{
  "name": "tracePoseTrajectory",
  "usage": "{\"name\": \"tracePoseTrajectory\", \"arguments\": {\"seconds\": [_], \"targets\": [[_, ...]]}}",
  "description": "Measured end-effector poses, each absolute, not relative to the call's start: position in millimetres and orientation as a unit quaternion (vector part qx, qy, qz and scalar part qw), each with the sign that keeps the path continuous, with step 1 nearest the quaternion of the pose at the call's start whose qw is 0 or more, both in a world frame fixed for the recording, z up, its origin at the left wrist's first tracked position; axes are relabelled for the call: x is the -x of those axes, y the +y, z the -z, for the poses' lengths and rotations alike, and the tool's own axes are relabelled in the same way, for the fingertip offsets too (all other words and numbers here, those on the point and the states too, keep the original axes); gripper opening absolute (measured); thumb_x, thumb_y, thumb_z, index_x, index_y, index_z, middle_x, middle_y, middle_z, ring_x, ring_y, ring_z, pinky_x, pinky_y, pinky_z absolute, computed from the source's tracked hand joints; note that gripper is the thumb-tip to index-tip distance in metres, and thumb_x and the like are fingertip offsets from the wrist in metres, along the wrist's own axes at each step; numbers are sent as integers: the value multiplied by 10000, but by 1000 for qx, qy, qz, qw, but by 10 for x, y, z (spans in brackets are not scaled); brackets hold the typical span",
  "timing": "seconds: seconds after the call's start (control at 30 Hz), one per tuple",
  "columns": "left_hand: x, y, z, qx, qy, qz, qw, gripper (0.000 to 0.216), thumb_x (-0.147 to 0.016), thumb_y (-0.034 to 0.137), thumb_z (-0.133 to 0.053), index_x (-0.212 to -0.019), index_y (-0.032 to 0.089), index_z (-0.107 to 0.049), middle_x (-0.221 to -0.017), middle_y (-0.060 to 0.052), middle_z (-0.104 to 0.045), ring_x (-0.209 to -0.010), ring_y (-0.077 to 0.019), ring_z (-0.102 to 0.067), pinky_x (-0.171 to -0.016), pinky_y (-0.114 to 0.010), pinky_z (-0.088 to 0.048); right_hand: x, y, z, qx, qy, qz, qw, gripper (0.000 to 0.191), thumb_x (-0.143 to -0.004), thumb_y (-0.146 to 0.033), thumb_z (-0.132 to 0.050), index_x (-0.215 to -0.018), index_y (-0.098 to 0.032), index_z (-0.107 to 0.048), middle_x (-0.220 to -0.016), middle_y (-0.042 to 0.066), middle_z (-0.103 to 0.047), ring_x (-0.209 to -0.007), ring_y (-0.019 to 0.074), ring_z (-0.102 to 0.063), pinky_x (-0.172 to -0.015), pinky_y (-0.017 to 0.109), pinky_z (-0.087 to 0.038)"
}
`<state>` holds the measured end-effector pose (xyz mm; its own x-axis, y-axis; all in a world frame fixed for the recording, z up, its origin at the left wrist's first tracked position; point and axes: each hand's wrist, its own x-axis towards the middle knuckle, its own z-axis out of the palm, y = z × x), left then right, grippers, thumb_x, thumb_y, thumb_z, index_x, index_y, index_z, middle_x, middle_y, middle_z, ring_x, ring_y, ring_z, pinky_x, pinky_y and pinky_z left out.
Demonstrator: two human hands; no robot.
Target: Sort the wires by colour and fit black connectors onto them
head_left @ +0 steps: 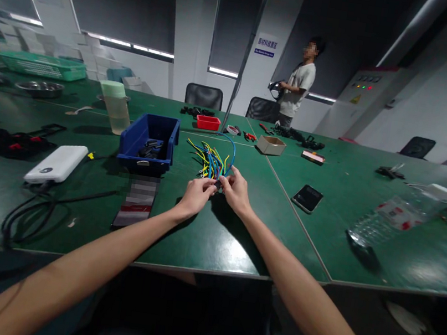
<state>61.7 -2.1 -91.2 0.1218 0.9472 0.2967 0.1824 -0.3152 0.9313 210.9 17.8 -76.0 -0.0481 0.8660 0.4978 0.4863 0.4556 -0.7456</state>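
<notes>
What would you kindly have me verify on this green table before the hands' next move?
1. Left hand and right hand both at the small dark piece: ok.
2. Thin blue and yellow wires sorted apart: not ok, they overlap.
3. Wires seated in that piece: cannot tell, too small.
4. Blue open plastic bin upright, dark parts inside: ok.
5. White rectangular device away from both hands: ok.

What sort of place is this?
Probably a workshop or small assembly room: a bunch of coloured wires lies on a green table, near a blue bin of dark parts.
</notes>
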Motion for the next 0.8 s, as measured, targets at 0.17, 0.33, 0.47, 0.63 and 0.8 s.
{"name": "tracePoseTrajectory", "arguments": {"seconds": [0.17, 0.33, 0.47, 0.63, 0.8], "targets": [[-590, -60, 876, -643, 444, -502, 371, 252, -847, 303, -538, -986, 145, -677, -868, -83, -715, -729, -163, -662, -683, -265, -518, -2252, 202, 810, 529, -669, -195, 485, 589, -814, -378, -509, -1321, -84, -445, -639, -13, -590, -565, 134, -537, -575, 245, -424], [-572, -128, 775, -650, 451, -504, 346, 336, -893, 409, -455, -914, 151, -670, -774, -70, -704, -665, -160, -646, -622, -251, -492, -2450, 244, 858, 568, -664, -169, 455, 612, -819, -385, -485, -1335, -61, -430, -661, 2, -601, -585, 153, -544, -603, 267, -435], [-592, -235, 699, -702, 443, -482, 280, 335, -918, 380, -411, -898, 162, -664, -743, -51, -696, -671, -161, -641, -647, -252, -478, -2641, 333, 856, 607, -670, -102, 416, 607, -831, -354, -474, -1343, -32, -424, -708, 39, -628, -652, 183, -574, -667, 290, -441], [-648, -394, 633, -765, 421, -437, 217, 310, -937, 314, -372, -904, 176, -647, -730, -31, -673, -705, -158, -630, -695, -252, -451, -2877, 516, 826, 660, -673, -37, 331, 537, -856, -301, -465, -1326, -41, -451, -784, 85, -671, -727, 208, -609, -715, 284, -432], [-685, -480, 605, -799, 407, -405, 180, 303, -946, 280, -346, -870, 188, -624, -746, -31, -652, -727, -157, -612, -717, -255, -435, -2986, 750, 801, 705, -657, 12, 266, 430, -882, -239, -461, -1269, -54, -499, -926, 150, -690, -863, 227, -636, -755, 270, -417]]}}
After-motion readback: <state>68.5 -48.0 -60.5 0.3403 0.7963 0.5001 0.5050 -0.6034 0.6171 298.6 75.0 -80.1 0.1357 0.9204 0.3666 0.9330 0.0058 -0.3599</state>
